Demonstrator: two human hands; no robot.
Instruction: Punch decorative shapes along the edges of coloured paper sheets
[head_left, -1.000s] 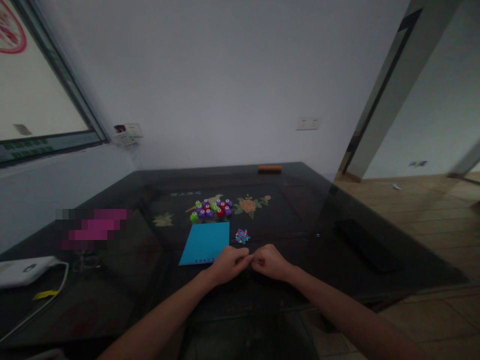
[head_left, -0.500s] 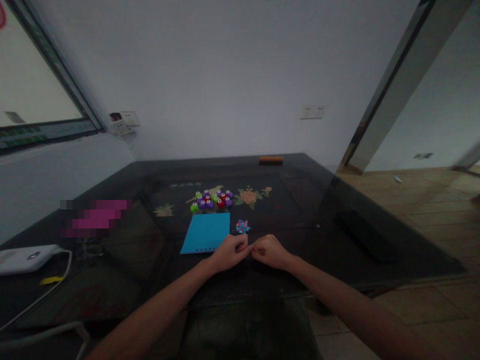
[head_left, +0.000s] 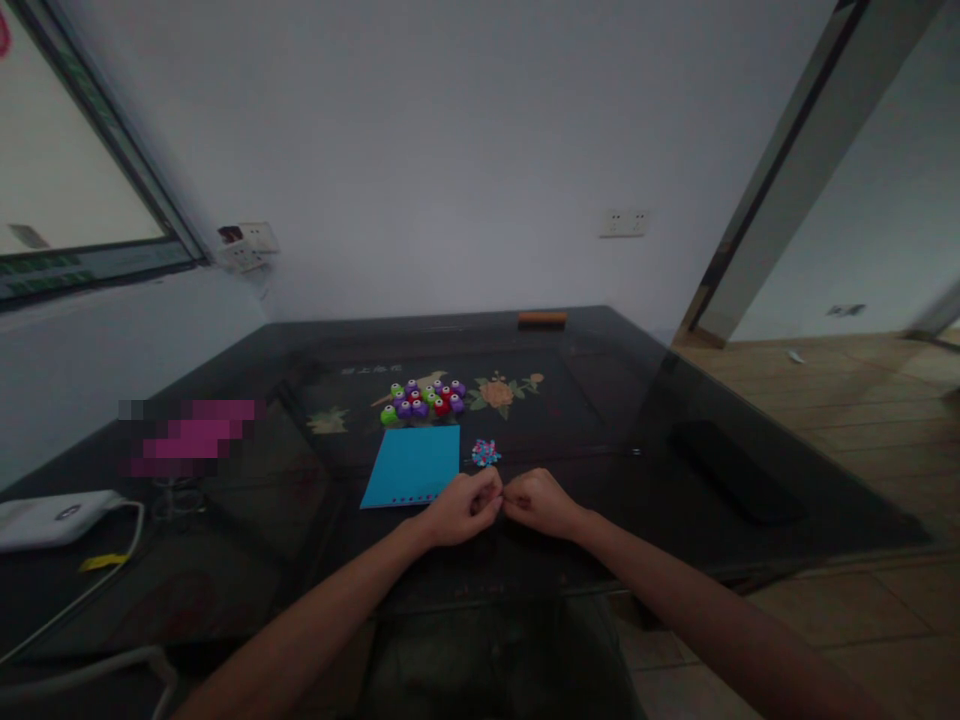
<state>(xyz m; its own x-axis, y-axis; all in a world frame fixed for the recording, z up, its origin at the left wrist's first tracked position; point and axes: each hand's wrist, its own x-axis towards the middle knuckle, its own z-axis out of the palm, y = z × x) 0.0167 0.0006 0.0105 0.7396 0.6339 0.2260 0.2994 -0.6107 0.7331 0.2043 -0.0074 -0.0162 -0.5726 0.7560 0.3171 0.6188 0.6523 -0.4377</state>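
Pile of small multicoloured pieces (head_left: 486,453) just beyond hands (head_left: 466,507).

I am facing a dark table (head_left: 600,450); a blue sheet (head_left: 412,465) is lying on it, toys (head_left: 430,396) are standing behind, beads (head_left: 485,453) are lying just beside the sheet, and a brown roll (head_left: 542,319) is resting near the far edge.

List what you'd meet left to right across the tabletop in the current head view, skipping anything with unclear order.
White device with a cable, pink pixelated item, blue sheet, small multicolored pile, right hand, long black object.
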